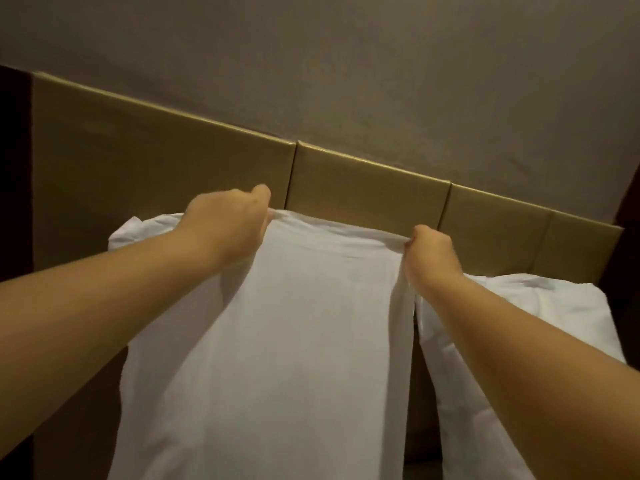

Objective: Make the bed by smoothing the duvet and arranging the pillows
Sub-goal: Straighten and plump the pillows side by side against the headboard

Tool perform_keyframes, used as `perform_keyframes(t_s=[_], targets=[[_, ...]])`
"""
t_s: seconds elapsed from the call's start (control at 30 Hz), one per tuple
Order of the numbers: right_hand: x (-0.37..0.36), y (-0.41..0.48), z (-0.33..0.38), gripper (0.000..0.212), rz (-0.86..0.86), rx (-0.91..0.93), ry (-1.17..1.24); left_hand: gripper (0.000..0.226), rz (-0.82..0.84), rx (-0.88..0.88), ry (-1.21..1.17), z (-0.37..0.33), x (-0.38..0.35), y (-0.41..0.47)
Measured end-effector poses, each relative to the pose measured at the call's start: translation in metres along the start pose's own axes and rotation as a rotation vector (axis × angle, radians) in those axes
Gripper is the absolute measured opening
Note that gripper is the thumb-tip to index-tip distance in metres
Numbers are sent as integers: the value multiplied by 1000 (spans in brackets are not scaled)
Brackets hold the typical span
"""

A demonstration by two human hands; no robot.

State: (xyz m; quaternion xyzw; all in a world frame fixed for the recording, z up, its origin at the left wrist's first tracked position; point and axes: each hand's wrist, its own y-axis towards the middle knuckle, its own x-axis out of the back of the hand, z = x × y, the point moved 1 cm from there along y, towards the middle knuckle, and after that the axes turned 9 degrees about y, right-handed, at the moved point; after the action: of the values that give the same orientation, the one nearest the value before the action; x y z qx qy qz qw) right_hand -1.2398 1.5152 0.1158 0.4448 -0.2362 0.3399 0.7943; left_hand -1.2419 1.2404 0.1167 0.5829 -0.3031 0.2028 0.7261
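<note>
Pillow (294,323) up on end, centre frame, both hands on its top edge.
Far L: dark strip (14,168) down the frame edge, then tan padded headboard (156,150) running upper L to mid R in panels, w/ grey wall (346,64) above it. L arm comes in from lower L. The left hand (228,226) sits at the pillow's top L corner, fingers curled over the edge & gripping the fabric. White corner (128,230) pokes out just L of that wrist; can't tell if it's the same pillow or another behind. Centre: pillow stands upright in front of the headboard & runs down to the bottom edge. Right hand (431,252) pinches the top R corner, knuckles bunched, cloth puckered there. Lower R: 2nd white pillow (519,327) just beside, narrow gap btwn them, partly under the R forearm.
</note>
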Motion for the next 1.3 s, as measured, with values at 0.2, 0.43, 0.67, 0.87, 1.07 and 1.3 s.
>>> perform_keyframes(t_s=[0.2,0.43,0.67,0.87,1.07,1.3], targets=[[-16,-6,-2,6,61,56,74,11,110,108,114,-2,-31,-4],[0,-24,1,13,61,128,85,11,139,144,117,-3,-27,-18],[15,-91,49,13,127,388,48,35,188,235,-53,16,19,-56],[12,-189,100,11,290,604,42,27,353,369,65,40,40,-127],[-16,-276,119,18,497,687,12,26,630,479,-62,31,29,-216],[-39,-322,94,22,686,886,-249,16,864,614,-217,34,1,-304]])
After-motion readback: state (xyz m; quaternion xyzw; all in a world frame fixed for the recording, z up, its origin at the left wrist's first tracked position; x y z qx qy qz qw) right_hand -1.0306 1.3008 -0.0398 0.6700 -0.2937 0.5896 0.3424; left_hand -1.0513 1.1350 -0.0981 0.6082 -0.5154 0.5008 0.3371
